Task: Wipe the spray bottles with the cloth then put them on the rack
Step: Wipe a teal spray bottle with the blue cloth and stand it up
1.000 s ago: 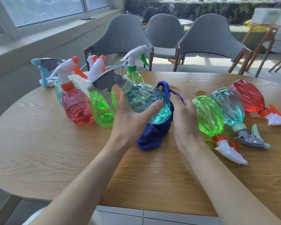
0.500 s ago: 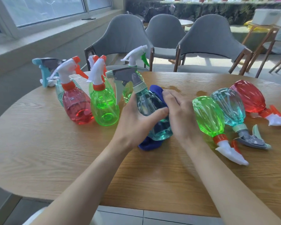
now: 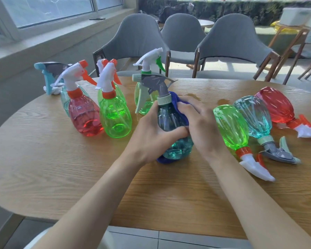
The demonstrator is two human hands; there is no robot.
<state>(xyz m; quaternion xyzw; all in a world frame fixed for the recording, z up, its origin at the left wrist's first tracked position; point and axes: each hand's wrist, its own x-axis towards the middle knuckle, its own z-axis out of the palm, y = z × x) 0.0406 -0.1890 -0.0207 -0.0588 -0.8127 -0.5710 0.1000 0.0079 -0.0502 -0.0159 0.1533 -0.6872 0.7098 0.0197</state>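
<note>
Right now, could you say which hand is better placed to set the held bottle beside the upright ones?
Probably left: the left hand grips the bottle, the upright bottles stand on its side, the right hand holds the cloth against it.

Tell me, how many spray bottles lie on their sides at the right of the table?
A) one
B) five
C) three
C: a green bottle, a teal bottle and a red bottle lie tipped over there on the table. The left hand grips a fourth bottle, and the right hand holds the blue cloth against it.
</note>
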